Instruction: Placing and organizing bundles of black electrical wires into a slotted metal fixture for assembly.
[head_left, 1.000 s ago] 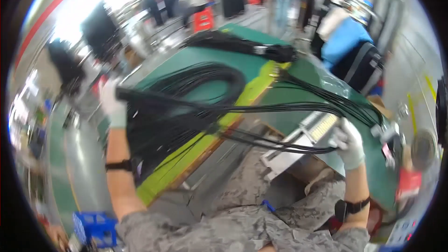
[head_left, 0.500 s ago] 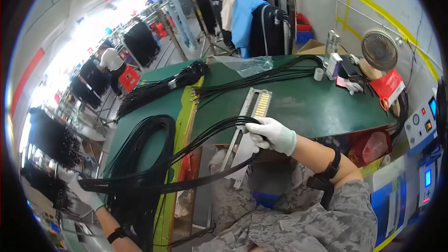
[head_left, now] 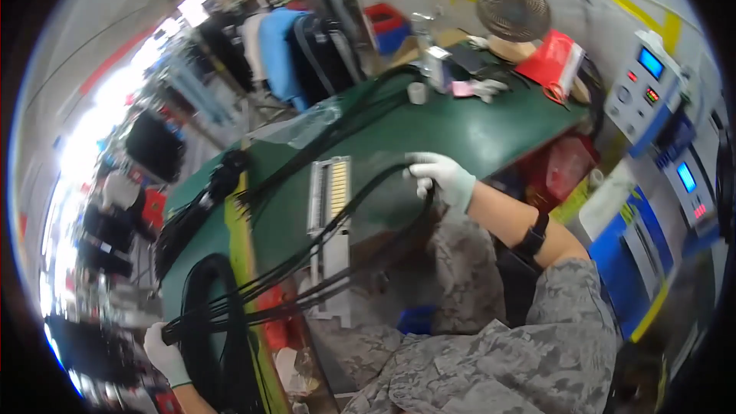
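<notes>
Left hand (head_left: 162, 354): stretched to the lower left of the frame, closed around the gathered end of a black cable bundle (head_left: 326, 231).
Right hand (head_left: 445, 179): held right of centre, clamped on the bundle's bend, forearm (head_left: 500, 216) slanted up-left.
Black cable bundle: suspended between both hands, parted into two slim, curving strands.
Gloves (head_left: 454, 188): white, fabric.
Counter (head_left: 491, 134): smooth, green; coiled black cables (head_left: 198, 308) are laid lower left.

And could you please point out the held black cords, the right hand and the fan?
Held black cords (head_left: 331, 228), head view: on the upper strand.
Right hand (head_left: 446, 179), head view: on its gloved back.
Fan (head_left: 512, 8), head view: on its round grille.
</notes>
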The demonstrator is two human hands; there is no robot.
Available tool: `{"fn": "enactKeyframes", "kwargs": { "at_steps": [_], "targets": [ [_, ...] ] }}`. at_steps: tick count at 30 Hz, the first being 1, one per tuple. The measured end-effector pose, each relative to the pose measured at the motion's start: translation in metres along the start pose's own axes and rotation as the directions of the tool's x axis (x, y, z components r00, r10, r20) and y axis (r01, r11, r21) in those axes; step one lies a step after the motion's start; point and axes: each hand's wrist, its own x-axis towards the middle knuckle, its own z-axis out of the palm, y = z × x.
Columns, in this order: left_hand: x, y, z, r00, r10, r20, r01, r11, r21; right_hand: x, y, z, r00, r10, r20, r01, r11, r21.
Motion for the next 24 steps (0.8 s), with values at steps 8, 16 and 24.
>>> {"fn": "enactKeyframes", "kwargs": {
  "at_steps": [8,16,24],
  "targets": [
    [0.076,0.218,0.128,0.887,0.440,0.143,-0.363,0.853,-0.374,-0.012,-0.133,-0.200,0.677,-0.583,-0.450,0.363,0.796,-0.484],
    [0.082,0.387,0.239,0.758,0.512,0.403,-0.368,0.847,-0.384,-0.006,-0.179,-0.231,0.288,-0.954,0.085,-0.205,-0.148,-0.968],
    [0.081,0.393,0.234,0.728,0.526,0.439,-0.387,0.844,-0.370,0.012,-0.009,-0.031,0.782,-0.305,0.543,0.325,-0.544,-0.774]
  ]
}}
